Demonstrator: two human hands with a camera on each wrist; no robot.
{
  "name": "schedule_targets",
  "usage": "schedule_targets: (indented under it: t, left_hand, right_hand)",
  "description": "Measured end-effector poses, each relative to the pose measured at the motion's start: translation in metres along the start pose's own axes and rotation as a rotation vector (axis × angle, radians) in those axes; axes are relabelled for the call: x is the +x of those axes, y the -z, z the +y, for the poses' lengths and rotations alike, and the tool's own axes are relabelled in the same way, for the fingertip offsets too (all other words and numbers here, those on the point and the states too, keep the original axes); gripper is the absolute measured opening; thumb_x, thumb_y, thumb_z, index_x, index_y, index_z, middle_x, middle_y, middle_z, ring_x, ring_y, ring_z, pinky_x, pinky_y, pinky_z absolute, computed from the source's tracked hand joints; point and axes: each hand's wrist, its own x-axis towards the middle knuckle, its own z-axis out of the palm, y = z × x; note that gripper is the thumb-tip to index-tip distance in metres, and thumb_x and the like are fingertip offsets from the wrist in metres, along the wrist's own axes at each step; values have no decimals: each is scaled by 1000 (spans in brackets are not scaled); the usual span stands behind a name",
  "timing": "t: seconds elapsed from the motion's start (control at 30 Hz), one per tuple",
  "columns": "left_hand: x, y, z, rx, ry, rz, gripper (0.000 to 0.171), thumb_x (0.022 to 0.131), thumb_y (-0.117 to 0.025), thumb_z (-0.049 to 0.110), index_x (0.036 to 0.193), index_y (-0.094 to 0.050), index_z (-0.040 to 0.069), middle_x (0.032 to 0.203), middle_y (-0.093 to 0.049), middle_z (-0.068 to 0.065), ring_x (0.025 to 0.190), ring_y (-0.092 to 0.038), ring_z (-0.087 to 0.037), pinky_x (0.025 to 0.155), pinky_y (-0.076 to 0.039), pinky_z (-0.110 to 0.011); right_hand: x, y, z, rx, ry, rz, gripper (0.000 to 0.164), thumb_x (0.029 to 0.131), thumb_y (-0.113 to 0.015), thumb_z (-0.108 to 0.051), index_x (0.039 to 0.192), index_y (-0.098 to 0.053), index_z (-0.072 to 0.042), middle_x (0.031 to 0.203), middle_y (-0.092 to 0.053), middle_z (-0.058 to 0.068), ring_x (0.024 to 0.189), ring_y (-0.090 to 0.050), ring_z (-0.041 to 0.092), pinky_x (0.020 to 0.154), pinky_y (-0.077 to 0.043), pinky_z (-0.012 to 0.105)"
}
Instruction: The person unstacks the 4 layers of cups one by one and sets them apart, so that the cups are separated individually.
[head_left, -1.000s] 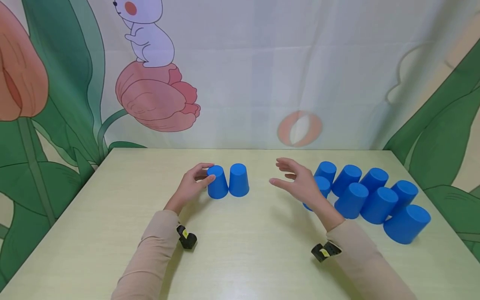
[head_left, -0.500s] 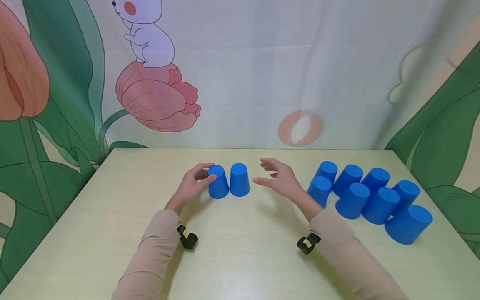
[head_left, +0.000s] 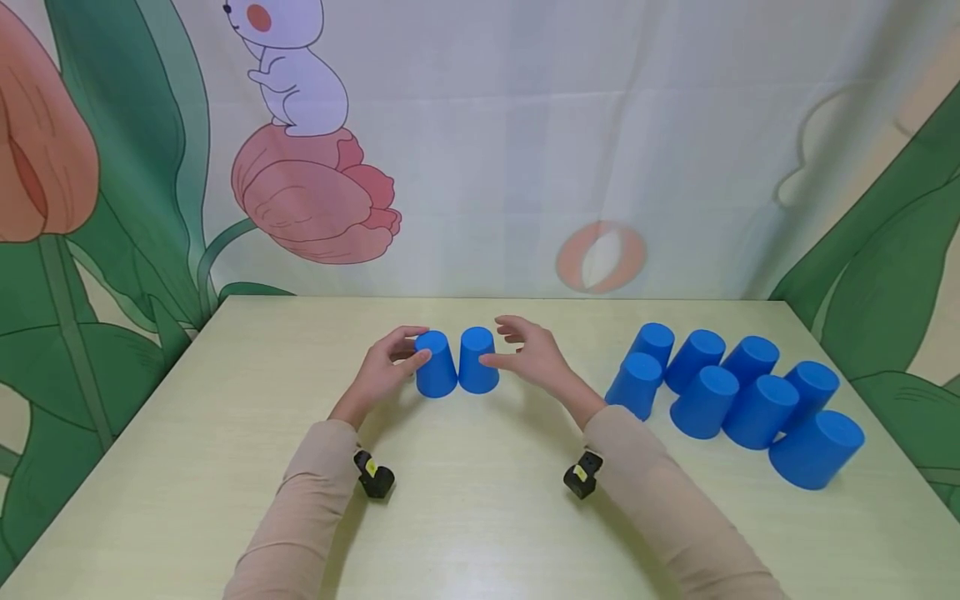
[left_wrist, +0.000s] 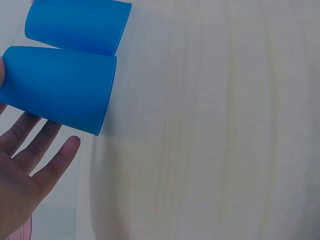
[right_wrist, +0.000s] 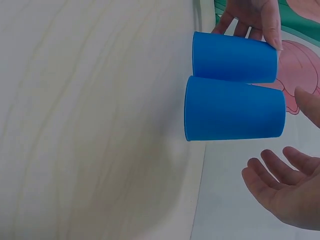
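Two blue cups stand upside down side by side on the table, their lower rims right together. My left hand (head_left: 384, 371) grips the left cup (head_left: 436, 367) from its left, thumb in front and fingers behind. In the left wrist view that cup (left_wrist: 60, 87) lies between thumb and fingers. My right hand (head_left: 531, 357) is at the right cup (head_left: 474, 350), its thumb overlapping the front of it in the head view. The right wrist view shows a gap between the right hand's spread fingers (right_wrist: 280, 172) and the right cup (right_wrist: 235, 111).
On the table's right side stands a group of several upside-down blue cups (head_left: 762, 410), the nearest one (head_left: 813, 454) toward the front. A printed curtain (head_left: 480, 167) hangs behind the table's far edge. Each sleeve carries a small black wrist camera (head_left: 375, 475).
My right hand has moved left from beside the cup group to the right cup of the pair. My left hand has stayed in place on the left cup.
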Motion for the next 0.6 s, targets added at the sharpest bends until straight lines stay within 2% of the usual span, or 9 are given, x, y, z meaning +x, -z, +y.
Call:
schedule_targets:
  t: [0.3, 0.6]
  left_hand:
    - [0, 0, -1, -2, -3, 1, 46, 89, -58, 31, 131, -45, 16, 126, -51, -14, 114, -49, -32, 93, -41, -48]
    - [0, -1, -3, 0, -12, 3, 47, 89, -58, 31, 132, -45, 15, 126, -52, -14, 114, -49, -32, 93, -41, -48]
  right_hand:
    - [13, -18, -3, -47, -40, -9, 65, 78, -73, -28, 133, -44, -7, 127, -52, 12, 113, -50, 29, 90, -44, 44]
    - [15, -27, -2, -45, -60, 21, 56, 80, -71, -28, 127, -49, -6, 121, -55, 13, 110, -51, 29, 90, -44, 45]
